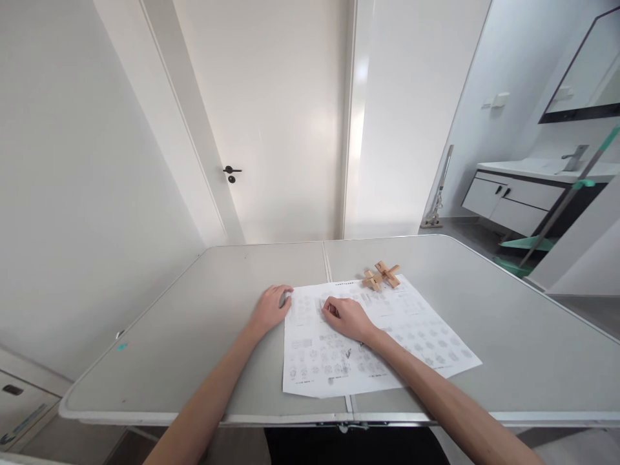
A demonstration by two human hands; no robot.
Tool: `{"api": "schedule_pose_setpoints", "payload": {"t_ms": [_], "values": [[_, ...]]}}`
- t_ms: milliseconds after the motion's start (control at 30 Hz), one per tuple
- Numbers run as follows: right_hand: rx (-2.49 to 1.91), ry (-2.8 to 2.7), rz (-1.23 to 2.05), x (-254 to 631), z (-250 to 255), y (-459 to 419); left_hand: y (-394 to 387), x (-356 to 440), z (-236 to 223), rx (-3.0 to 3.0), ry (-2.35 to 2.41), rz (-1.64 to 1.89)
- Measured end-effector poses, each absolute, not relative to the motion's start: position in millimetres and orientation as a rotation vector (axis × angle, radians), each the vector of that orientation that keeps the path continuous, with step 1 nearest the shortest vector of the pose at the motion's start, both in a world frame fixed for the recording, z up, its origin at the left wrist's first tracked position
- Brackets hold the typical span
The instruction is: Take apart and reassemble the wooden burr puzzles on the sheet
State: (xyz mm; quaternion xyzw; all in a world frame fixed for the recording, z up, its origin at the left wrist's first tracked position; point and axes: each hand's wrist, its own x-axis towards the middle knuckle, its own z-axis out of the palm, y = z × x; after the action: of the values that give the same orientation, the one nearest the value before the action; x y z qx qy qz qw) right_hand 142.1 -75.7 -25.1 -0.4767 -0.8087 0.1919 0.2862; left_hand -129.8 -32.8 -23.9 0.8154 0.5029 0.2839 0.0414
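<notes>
A large white sheet of paper (310, 381), printed with rows of small grey drawings and text, lies on the table. My left hand (272, 310) rests at its upper left edge, palm down, thumb and forefinger apart, the fingertips touching the paper's border. On the middle of the sheet lies my right hand (347, 318), its fingers curled in loosely and nothing visible in them. Beyond that hand, two cross-shaped wooden interlocking puzzles, a smaller one (372, 280) and a larger one (388, 274), sit side by side on the paper's top edge.
The grey folding table (232, 268) has a metal rim and a centre seam. Behind it stands a white door (281, 129) with a black handle. To the right are a washbasin cabinet (518, 197), a mop (440, 187) and a green dustpan (527, 244).
</notes>
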Motion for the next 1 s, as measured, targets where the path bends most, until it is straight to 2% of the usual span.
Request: {"api": "schedule_pose_setpoints", "payload": {"t_ms": [400, 533, 767, 1000], "values": [[-1.254, -1.973, 0.651, 142.3, -27.4, -72.5, -34.7, -128.7, -21.6, 2.495, 1.532, 0.872], [-1.210, -1.683, 0.785, 145.4, -27.2, -66.6, -34.2, -129.1, -21.8, 2.494, 1.538, 0.858], [-1.237, -1.105, 0.627, 175.6, -25.1, -42.8, -33.0, -130.1, -23.2, 2.506, 1.519, 0.873], [-1.053, -0.547, 0.801, 207.7, -35.6, -15.0, -32.6, -129.4, -22.3, 2.508, 1.528, 0.862]]}}
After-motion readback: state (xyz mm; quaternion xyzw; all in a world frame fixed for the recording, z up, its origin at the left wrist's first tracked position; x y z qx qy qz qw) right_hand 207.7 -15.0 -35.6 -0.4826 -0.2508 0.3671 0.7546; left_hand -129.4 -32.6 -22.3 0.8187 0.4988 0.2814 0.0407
